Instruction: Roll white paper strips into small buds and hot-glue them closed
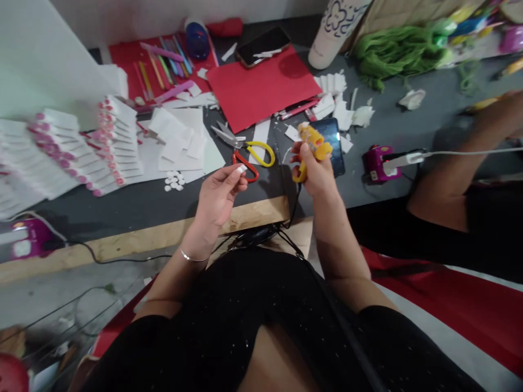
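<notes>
My right hand [316, 171] is wrapped round a yellow hot glue gun [314, 139], held over a dark phone [333, 142] on the table. In my left hand [218, 193] a small white piece [242, 169] is pinched between thumb and fingertips; it looks like paper or foam, too small to tell. Just beyond that hand lie scissors [237, 142] with one yellow and one red handle, blades spread apart. A little heap of small white discs [174, 181] sits left of my left hand. White paper pieces [175, 133] lie behind the discs.
Rows of white strips with pink and red tips [118, 144] fill the left side. Red sheets [261, 87], another phone [263, 46], a white tumbler [337, 30] and green yarn [398, 51] stand or lie behind. At right are a purple power adapter [382, 163] and another person's arm [453, 147].
</notes>
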The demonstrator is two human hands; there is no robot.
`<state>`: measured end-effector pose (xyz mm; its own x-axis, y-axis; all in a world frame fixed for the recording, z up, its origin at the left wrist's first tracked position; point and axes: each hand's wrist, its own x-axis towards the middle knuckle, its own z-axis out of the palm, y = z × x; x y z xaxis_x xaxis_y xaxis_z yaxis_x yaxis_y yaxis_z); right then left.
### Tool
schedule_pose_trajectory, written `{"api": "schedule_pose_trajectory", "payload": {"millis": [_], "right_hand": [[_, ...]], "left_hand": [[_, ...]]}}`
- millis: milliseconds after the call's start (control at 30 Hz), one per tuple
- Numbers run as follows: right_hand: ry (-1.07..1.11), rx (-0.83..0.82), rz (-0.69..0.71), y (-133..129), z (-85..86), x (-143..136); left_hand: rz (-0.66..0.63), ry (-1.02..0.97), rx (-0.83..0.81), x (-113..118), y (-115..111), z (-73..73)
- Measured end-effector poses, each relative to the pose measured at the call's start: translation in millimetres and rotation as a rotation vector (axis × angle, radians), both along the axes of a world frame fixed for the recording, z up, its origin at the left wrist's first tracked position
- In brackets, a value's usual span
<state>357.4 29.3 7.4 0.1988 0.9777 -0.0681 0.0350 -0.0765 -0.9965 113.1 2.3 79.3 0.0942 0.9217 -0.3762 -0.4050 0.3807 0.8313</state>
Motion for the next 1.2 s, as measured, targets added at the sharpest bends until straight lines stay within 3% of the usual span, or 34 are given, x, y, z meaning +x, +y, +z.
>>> {"api": "schedule_pose_trajectory", "payload": {"millis": [167, 267, 333, 433, 533, 633, 767, 967, 1200], "right_hand": [[-0.608, 0.119, -0.051, 48.6, -48.1, 20.5], [-0.807, 0.102, 0.003, 60.3, -58.5, 20.9], [-0.877, 0.108, 0.017, 54.8, -48.0, 15.1], [-0.920, 0.208, -0.008, 27.2, -4.9, -5.3], [-0.717, 0.320, 0.123, -12.7, 48.5, -40.9], [-0.440, 0.330, 0.299, -44.4, 80.2, -79.8], [-0.274, 0.238, 0.282, -58.2, 82.5, -107.4], [-0.243, 0.168, 0.206, -59.3, 74.0, -109.9], [-0.349, 0.274, 0.148, -63.5, 73.5, -110.9]], "left_hand": [[0.043, 0.086, 0.092, -6.2, -14.6, 2.2], [0.067, 0.203, 0.201, -11.1, -25.9, 7.9], [0.085, 0.303, 0.264, -14.4, -32.8, 12.5], [0.110, 0.392, 0.378, -17.7, -39.8, 16.8], [0.117, 0.425, 0.465, -19.2, -42.2, 15.9], [0.109, 0.475, 0.486, -21.2, -41.8, 11.9], [0.066, 0.520, 0.530, -24.4, -41.5, 7.3], [0.051, 0.526, 0.582, -22.1, -41.0, 5.0], [0.009, 0.435, 0.393, -18.2, -34.4, 2.2]]}}
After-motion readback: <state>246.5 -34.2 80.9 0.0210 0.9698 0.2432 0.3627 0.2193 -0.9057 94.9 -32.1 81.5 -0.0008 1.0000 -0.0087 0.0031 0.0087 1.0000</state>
